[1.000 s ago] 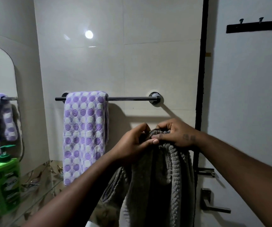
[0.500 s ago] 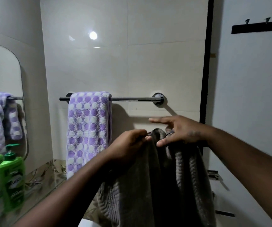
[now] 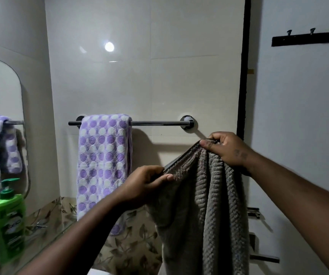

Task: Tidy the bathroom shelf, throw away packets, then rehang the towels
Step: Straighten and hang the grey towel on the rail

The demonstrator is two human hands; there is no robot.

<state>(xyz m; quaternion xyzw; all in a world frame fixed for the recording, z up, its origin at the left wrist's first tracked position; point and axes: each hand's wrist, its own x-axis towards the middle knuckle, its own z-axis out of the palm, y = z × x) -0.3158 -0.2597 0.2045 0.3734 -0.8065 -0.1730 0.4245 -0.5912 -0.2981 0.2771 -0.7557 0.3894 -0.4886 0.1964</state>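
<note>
Right hand (image 3: 226,148) pinches 1 corner of the grey towel (image 3: 205,211) just below and right of the towel rail's (image 3: 155,123) right bracket; left hand (image 3: 145,185) grips the same top edge lower down, below the rail's middle. Between our 2 hands that edge runs taut on a slant, and the rest of the ribbed cloth hangs in folds under the rail's right half, not touching the bar. On the rail's left end the purple-dotted towel (image 3: 103,161) is draped over and looks settled. Beyond the rail's left end stand 2 green pump bottles (image 3: 9,221) on a glass shelf beside a mirror (image 3: 1,120). We judge the step in hand to be rehanging the second towel; no packets show. Next move, as we read it: lift both hands above the bar, level the edge, pass it over the bare right stretch, and keep clear of the dotted towel so neither bunches.
</note>
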